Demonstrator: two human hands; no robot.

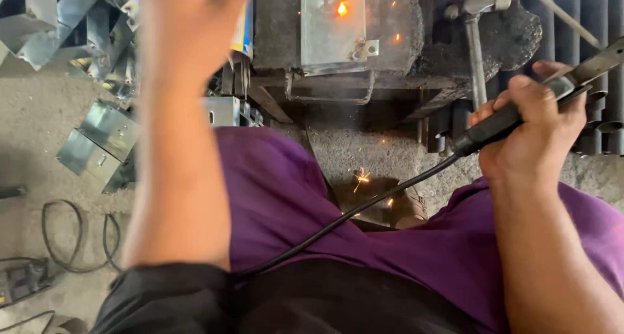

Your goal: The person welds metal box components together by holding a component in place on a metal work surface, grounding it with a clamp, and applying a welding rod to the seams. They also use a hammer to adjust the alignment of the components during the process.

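My right hand grips the black handle of a welding electrode holder, whose metal jaw points up to the right. Its black cable runs down across my purple-clad lap. My left hand is raised close to the camera at the top, its fingertips cut off by the frame edge, so what it holds is unclear. Ahead on a dark, crusted work block stands a grey sheet-metal box with a glowing orange spot near its top. Sparks fall onto the floor between my knees.
A steel hammer leans on the block to the right of the box. Dark pipes are stacked at the right. Several folded sheet-metal boxes lie at the left, with loops of black cable on the concrete floor.
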